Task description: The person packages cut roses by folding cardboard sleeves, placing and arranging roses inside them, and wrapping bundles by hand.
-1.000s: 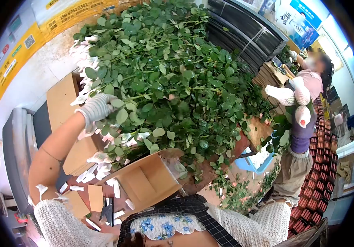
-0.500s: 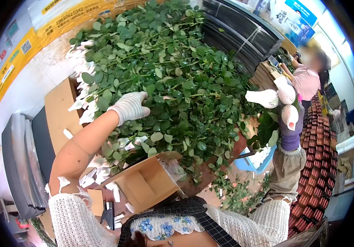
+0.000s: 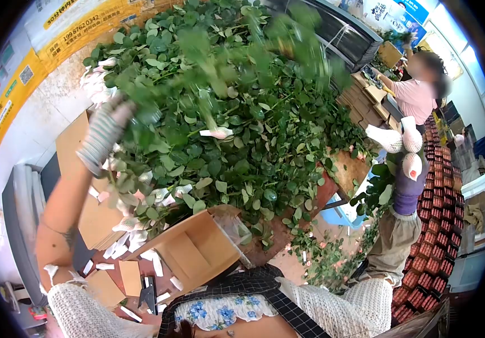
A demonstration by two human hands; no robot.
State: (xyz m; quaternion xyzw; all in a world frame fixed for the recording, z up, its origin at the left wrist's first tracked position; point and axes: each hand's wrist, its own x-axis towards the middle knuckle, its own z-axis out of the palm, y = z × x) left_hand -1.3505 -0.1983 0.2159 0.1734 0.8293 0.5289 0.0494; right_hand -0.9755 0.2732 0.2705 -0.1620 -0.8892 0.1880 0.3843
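My left hand [image 3: 113,121], in a striped glove, reaches over the left side of a large heap of leafy rose stems [image 3: 242,118]. It is close to white-netted rose heads [image 3: 97,84]; its fingers are blurred, so I cannot tell whether they grip anything. One rose with a netted bud [image 3: 218,133] lies across the leaves, its stem smeared by motion. At the right, my right hand [image 3: 410,183], in a purple glove, holds several roses [image 3: 411,139] with white-netted heads up and leaves hanging beside it. The fingers are mostly hidden behind the flowers.
An open cardboard box [image 3: 197,250] stands before me, near a black stapler-like tool [image 3: 148,294] and loose white sleeves. A blue bin [image 3: 341,215] sits below the table's right edge. A person in pink [image 3: 417,96] works beyond, beside stacked dark-red crates [image 3: 423,259].
My left hand has moved left and up from the middle of the leaves toward the netted heads. Leaves at the top now blur with motion. My right hand with the roses has shifted slightly right.
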